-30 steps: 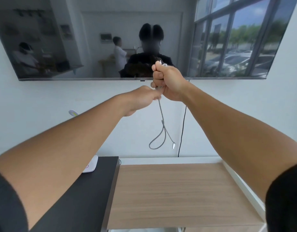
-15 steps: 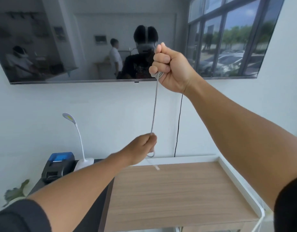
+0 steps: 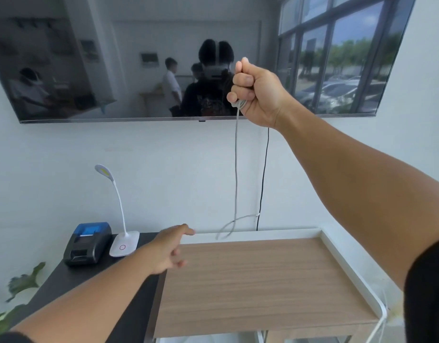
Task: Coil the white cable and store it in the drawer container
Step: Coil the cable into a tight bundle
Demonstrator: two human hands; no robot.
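Right hand (image 3: 256, 94) fisted round white cable (image 3: 236, 169), loops seemingly bunched under fingers; left hand (image 3: 167, 248) spread, empty, below the dangling tail.

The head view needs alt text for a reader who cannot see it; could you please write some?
A raised right hand grips a bunched white cable whose tail hangs down to a loop just above a wooden cart top. The left hand is open, off the cable, low beside the loop. A TV hangs behind.

White cable (image 3: 236, 169) hangs straight, tail looped.
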